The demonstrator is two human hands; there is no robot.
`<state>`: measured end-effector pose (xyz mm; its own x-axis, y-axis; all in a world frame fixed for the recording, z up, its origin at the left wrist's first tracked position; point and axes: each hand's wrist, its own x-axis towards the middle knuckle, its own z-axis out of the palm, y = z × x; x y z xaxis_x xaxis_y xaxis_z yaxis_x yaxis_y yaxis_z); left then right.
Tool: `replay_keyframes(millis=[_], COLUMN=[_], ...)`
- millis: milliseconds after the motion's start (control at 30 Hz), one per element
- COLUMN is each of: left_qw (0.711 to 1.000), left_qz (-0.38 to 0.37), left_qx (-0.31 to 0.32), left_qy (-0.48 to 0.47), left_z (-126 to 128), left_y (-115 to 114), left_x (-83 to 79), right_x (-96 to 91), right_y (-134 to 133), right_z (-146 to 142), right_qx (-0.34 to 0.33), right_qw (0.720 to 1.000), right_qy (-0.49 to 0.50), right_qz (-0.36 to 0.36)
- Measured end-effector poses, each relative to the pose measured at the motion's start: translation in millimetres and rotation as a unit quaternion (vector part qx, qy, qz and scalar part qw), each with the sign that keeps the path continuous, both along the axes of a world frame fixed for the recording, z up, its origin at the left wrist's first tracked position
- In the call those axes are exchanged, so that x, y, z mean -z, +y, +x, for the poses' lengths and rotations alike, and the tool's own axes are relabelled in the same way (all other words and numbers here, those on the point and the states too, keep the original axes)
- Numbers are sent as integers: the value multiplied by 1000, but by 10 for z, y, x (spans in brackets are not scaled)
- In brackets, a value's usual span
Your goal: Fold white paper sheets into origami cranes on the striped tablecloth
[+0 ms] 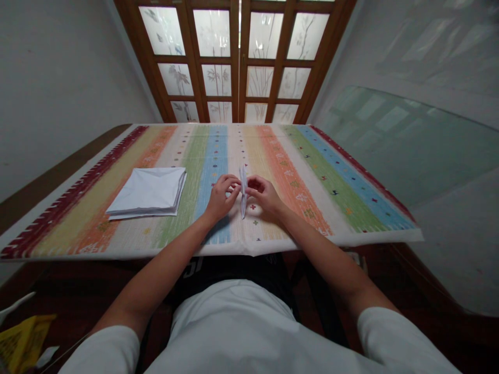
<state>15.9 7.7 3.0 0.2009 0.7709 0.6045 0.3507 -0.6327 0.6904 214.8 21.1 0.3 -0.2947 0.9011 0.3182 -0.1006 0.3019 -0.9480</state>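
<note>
A narrow folded piece of white paper (244,189) stands on edge between my two hands, over the striped cloth (312,176). My left hand (222,197) pinches it from the left with curled fingers. My right hand (263,195) pinches it from the right, fingers closed on the fold. Both forearms reach in from the table's near edge.
A stack of white paper sheets (150,192) lies on the cloth to the left of my hands. A wooden door with frosted glass panes (237,57) stands behind the table. A glass tabletop (409,150) extends to the right. Yellow packaging (21,343) sits at the lower left.
</note>
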Motion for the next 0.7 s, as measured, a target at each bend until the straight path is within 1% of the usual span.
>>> replay_keyframes(millis=[100,167,267,333,400,500,700], left_qw=[999,998,998,997,996,994,980], left_qz=[-34,-52,-60,-66,-79,-102,-159], left_qx=[13,14,4,1,4,18,86], left_qy=[-19,-26,-27,-33,-39,-47,-77], left_z=[-4,-11,-32,-52,-71,-89,-72], left_y=[15,24,45,70,104,154,192], left_x=[3,2,3,14,36,78,120], right_x=[-3,-3,3,14,29,48,63], right_y=[-30,-45,-38,-15,12,45,123], right_z=[24,47,83,106,125,156,248], right_qx=[2,20,35,44,52,48,10], right_qw=[999,993,974,960,951,946,948], right_qy=[-29,-70,-137,-170,-194,-209,-205], right_qz=[37,87,175,216,235,243,243])
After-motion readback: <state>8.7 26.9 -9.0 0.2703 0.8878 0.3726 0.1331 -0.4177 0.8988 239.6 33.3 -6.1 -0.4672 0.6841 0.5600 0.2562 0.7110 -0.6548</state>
